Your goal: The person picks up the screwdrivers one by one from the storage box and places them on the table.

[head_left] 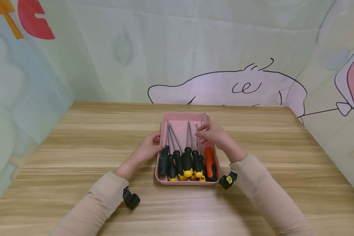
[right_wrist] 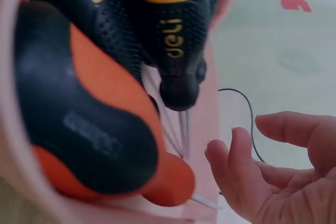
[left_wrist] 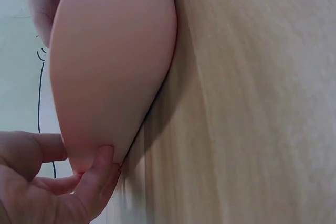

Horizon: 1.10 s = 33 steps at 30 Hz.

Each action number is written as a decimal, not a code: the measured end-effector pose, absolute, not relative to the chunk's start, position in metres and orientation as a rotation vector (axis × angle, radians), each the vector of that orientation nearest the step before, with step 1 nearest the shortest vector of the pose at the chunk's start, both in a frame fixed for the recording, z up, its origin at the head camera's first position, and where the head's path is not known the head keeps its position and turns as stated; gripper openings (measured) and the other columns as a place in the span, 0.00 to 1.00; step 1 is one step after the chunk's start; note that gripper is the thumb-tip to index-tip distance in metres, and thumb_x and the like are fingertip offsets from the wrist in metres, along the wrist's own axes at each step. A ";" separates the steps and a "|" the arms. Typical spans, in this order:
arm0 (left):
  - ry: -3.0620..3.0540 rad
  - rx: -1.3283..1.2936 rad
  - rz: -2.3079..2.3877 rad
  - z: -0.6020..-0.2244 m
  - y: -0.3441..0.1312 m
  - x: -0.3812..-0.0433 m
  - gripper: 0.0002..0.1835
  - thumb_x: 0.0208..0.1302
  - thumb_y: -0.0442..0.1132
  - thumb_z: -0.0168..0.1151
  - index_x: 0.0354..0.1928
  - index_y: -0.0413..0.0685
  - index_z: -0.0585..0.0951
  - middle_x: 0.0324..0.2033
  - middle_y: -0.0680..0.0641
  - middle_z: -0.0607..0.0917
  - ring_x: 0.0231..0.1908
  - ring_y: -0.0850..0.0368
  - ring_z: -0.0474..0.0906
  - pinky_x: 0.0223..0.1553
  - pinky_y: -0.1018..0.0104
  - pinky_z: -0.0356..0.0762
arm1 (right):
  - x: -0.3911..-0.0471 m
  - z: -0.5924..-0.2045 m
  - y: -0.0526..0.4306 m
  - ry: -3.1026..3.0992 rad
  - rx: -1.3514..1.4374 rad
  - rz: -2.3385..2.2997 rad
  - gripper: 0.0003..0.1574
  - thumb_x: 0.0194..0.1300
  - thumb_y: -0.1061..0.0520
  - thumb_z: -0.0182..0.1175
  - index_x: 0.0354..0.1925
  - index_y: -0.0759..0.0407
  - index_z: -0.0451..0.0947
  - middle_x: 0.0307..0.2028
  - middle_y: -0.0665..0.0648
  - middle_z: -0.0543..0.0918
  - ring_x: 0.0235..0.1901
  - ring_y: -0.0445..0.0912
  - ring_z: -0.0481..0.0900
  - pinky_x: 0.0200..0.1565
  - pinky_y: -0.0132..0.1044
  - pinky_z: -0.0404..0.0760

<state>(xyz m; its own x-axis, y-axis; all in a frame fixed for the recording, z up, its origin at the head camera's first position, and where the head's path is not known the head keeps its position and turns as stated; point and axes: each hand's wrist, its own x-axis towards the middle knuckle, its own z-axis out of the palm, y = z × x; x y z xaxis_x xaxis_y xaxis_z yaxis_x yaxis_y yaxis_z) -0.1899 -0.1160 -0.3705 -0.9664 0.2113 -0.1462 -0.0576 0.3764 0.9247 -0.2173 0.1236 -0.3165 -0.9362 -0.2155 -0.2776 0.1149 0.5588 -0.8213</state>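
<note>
A pink tray (head_left: 177, 115) holds several screwdrivers, handles toward me and metal shafts pointing away. Most have black handles with yellow ends, such as the screwdriver (head_left: 187, 160) in the middle. A dark green-handled screwdriver (head_left: 164, 162) lies along the left wall, an orange and black one (head_left: 209, 160) along the right. My left hand (head_left: 147, 149) grips the tray's left wall; in the left wrist view its fingers (left_wrist: 97, 182) press the outer side. Over the tray's right part hovers my right hand (head_left: 213, 134), fingers loosely bent with nothing between them, beside the shafts.
The tray stands on a wood-grain table (head_left: 106, 121), toward its middle. Behind the table hangs a pale printed cloth (head_left: 177, 42) with cartoon drawings, and similar cloth lines both sides. A small black camera (head_left: 131, 198) is strapped at the left wrist, another (head_left: 227, 180) at the right.
</note>
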 end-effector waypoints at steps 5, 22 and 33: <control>2.364 0.102 1.642 -0.371 -0.116 -0.190 0.26 0.65 0.27 0.51 0.65 0.32 0.61 0.54 0.29 0.70 0.47 0.42 0.75 0.35 0.62 0.80 | -0.221 -0.325 0.118 2.377 -0.049 -1.356 0.23 0.64 0.61 0.58 0.55 0.70 0.70 0.35 0.64 0.78 0.30 0.49 0.78 0.36 0.38 0.82; 2.377 0.083 1.623 -0.368 -0.115 -0.187 0.26 0.66 0.28 0.50 0.65 0.33 0.60 0.56 0.29 0.69 0.48 0.42 0.73 0.35 0.62 0.80 | -0.216 -0.331 0.100 2.391 -0.134 -1.335 0.22 0.61 0.64 0.61 0.53 0.72 0.72 0.30 0.64 0.79 0.23 0.45 0.78 0.31 0.35 0.82; 2.378 0.089 1.622 -0.367 -0.114 -0.189 0.26 0.66 0.27 0.50 0.65 0.33 0.60 0.56 0.29 0.69 0.48 0.41 0.73 0.36 0.63 0.79 | -0.211 -0.328 0.088 2.559 -0.200 -1.125 0.23 0.58 0.63 0.64 0.52 0.69 0.75 0.42 0.64 0.79 0.27 0.49 0.81 0.31 0.33 0.81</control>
<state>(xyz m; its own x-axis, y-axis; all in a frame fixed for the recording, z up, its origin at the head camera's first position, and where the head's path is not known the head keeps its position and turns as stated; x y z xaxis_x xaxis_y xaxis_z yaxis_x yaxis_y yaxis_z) -0.1890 -0.1145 -0.3673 -0.9641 0.1960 -0.1793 -0.0954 0.3743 0.9224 -0.2109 0.0883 -0.3278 -0.9332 -0.2600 -0.2481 0.0071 0.6769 -0.7361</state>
